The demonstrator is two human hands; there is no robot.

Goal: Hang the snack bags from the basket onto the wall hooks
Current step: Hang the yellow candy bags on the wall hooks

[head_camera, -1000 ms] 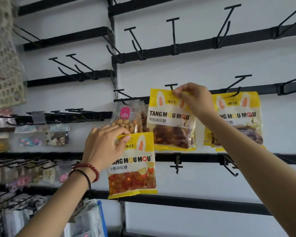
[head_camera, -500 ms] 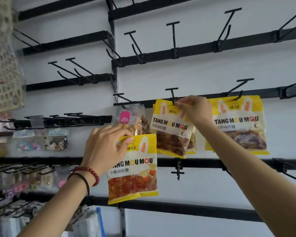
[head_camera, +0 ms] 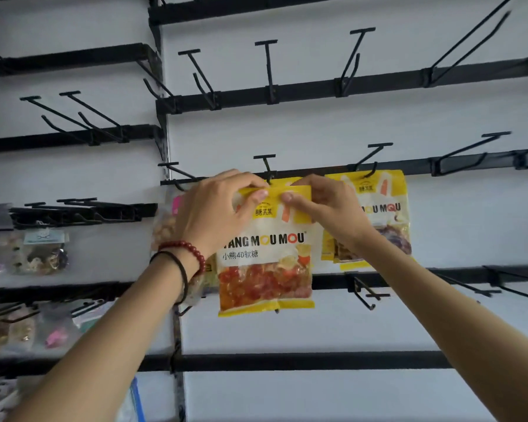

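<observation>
Head view, left to right: several small trinket packets [head_camera: 40, 254] hang on the left wall panel. One clear nut bag [head_camera: 165, 226] shows behind the left hand [head_camera: 214, 214], whose wrist bears two bands, red beads [head_camera: 192, 251] and a black cord [head_camera: 184, 275]. Both hands pinch the top edge of one yellow gummy bag [head_camera: 265, 269], thumbs in front, the left hand near its left corner and the right hand [head_camera: 326, 208] near its right. That edge sits just under a black hook [head_camera: 266, 166]. A second yellow bag [head_camera: 387, 208] hangs on the next hook [head_camera: 369, 155] to the right.
</observation>
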